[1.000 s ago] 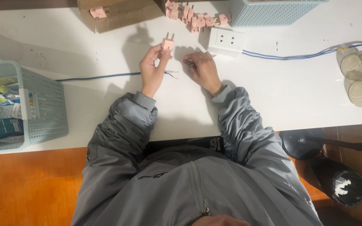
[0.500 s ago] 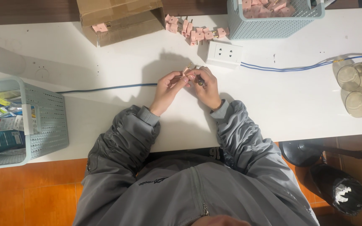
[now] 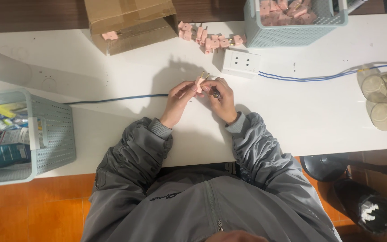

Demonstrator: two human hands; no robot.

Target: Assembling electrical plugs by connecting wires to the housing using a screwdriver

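White table point(image 3: 319, 116); orange floor point(image 3: 32, 210)

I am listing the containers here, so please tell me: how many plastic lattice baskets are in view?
2. One pale blue-green plastic lattice basket stands at the table's far edge and holds pink plugs. The other pale blue-green basket sits at the near left edge, holding packets; it is partly cut off.

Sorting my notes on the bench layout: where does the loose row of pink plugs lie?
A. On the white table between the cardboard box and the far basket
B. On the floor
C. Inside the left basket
A: the pink plugs lie on the white table, between the cardboard box and the far basket.
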